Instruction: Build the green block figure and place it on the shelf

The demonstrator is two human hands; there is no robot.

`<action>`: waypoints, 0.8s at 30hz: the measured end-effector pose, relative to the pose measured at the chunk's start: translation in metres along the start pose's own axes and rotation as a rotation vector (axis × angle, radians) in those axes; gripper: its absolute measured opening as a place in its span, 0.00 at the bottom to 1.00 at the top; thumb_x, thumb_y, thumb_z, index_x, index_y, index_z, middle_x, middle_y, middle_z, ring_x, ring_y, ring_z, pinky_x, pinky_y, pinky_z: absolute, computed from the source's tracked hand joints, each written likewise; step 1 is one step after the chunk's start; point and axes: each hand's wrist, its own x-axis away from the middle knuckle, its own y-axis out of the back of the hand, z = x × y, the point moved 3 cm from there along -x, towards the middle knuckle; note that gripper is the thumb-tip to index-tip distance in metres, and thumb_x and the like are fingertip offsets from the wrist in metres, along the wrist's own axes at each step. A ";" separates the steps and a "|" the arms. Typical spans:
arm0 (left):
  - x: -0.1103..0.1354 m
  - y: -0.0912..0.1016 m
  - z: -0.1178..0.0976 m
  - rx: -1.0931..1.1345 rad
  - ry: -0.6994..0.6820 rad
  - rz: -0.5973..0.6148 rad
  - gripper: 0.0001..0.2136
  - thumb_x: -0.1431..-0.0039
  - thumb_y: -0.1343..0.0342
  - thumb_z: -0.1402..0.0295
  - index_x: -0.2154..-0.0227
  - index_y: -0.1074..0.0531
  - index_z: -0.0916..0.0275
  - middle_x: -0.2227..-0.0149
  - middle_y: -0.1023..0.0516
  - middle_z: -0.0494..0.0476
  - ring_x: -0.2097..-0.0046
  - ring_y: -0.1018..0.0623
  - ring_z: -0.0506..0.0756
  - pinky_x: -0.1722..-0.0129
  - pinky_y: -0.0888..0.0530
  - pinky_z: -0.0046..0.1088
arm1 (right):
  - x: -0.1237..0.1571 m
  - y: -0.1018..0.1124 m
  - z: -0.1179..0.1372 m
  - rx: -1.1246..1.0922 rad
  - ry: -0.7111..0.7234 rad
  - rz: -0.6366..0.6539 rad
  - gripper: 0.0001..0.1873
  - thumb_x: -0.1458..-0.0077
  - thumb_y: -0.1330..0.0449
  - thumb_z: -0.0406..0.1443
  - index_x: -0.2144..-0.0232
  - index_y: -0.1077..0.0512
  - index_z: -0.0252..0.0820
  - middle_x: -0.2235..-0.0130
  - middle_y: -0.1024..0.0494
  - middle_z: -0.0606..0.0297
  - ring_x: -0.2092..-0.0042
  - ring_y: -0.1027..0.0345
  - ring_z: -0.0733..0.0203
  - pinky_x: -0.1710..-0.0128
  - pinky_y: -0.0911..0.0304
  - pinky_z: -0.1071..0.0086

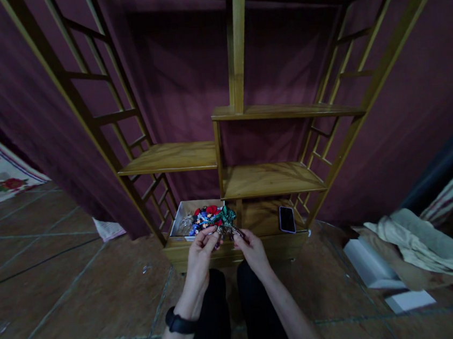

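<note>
My left hand (204, 247) and my right hand (252, 246) are raised in front of the low shelf, fingers closed on either side of a small brown-and-grey figure-like piece (227, 232). Its exact kind is too small and dark to make out. Just beyond it, a shiny dark green piece (226, 215) shows by the right side of a white open box (178, 220). Inside the box lie several small red and blue figures (205, 218) and some clear plastic wrapping (185, 225). A dark band sits around my left wrist.
A tall wooden shelf unit (271, 178) stands ahead, with stepped boards and lattice sides. A phone (287, 220) lies on its lowest board at the right. White boxes (372, 265) and crumpled cloths (410, 247) are on the tiled floor at the right; a dark cable (38, 263) runs at the left.
</note>
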 end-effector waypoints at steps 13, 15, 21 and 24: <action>-0.001 0.008 0.003 -0.023 0.001 -0.017 0.24 0.60 0.38 0.57 0.60 0.28 0.65 0.66 0.25 0.58 0.68 0.27 0.50 0.71 0.33 0.23 | 0.002 0.000 -0.001 -0.023 -0.049 0.017 0.15 0.54 0.42 0.45 0.67 0.28 0.40 0.71 0.26 0.66 0.69 0.31 0.61 0.71 0.31 0.69; -0.001 0.009 0.002 -0.017 -0.004 -0.027 0.24 0.60 0.38 0.57 0.60 0.28 0.66 0.65 0.25 0.59 0.67 0.27 0.51 0.70 0.32 0.24 | 0.003 -0.001 -0.002 -0.049 -0.054 0.023 0.15 0.54 0.42 0.45 0.67 0.28 0.40 0.71 0.27 0.66 0.70 0.31 0.62 0.70 0.31 0.68; -0.002 0.007 0.000 -0.060 -0.019 -0.005 0.21 0.60 0.38 0.58 0.64 0.27 0.67 0.66 0.25 0.59 0.68 0.27 0.51 0.71 0.33 0.23 | 0.003 0.000 -0.009 -0.101 -0.057 0.036 0.16 0.54 0.41 0.44 0.65 0.29 0.41 0.68 0.27 0.65 0.67 0.31 0.61 0.67 0.30 0.67; -0.001 0.004 -0.002 -0.102 -0.041 0.025 0.20 0.59 0.38 0.59 0.63 0.27 0.66 0.66 0.25 0.58 0.66 0.27 0.51 0.69 0.33 0.23 | 0.001 0.000 -0.014 -0.126 -0.053 0.042 0.16 0.55 0.41 0.43 0.64 0.29 0.42 0.66 0.27 0.65 0.65 0.31 0.61 0.65 0.30 0.65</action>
